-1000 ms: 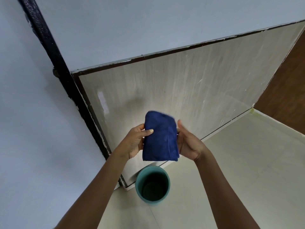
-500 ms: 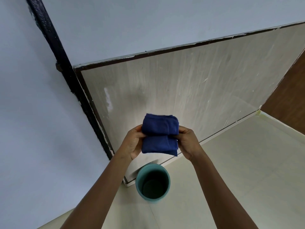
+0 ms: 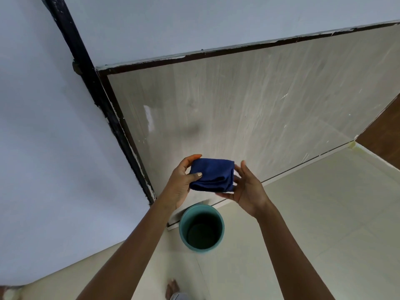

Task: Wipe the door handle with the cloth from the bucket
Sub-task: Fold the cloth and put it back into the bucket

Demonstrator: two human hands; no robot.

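Bucket [image 3: 201,229] on floor below hands. Left hand [image 3: 180,185] grips folded cloth [image 3: 213,175], thumb on top; right hand [image 3: 246,189] spread, cupping its right end. Cloth long axis left-right. Door handle not visible; direction undetermined.

No text, label, brand, number or sign can be read anywhere in the view.
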